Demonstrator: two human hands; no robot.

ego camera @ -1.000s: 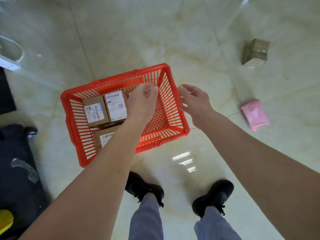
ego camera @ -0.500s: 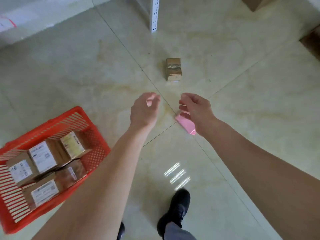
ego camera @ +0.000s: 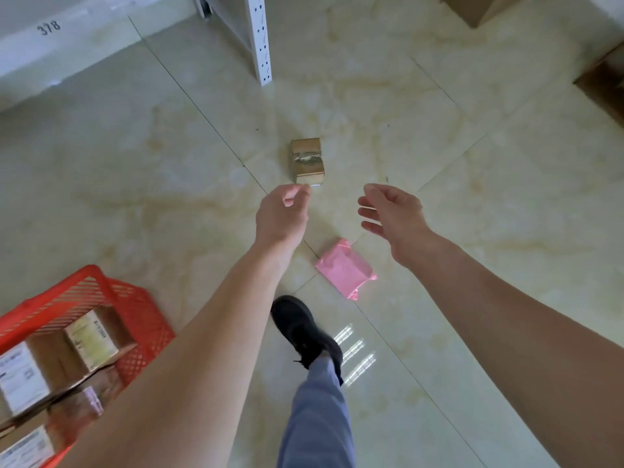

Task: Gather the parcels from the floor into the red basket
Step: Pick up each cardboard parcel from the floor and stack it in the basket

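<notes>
While both arms reach forward, left hand (ego camera: 282, 216) and right hand (ego camera: 391, 214) hang loosely curled, empty.

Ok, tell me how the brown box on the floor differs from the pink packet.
The brown box is a stiff cardboard cube standing tall off the tiles; the pink packet is a soft, flat plastic pouch. The brown box has shiny tape across its top, while the pink packet looks plain and crinkled. The brown box lies beyond the hands, the pink packet nearer the black shoe. Both lie on the floor, outside the red basket, untouched.
</notes>
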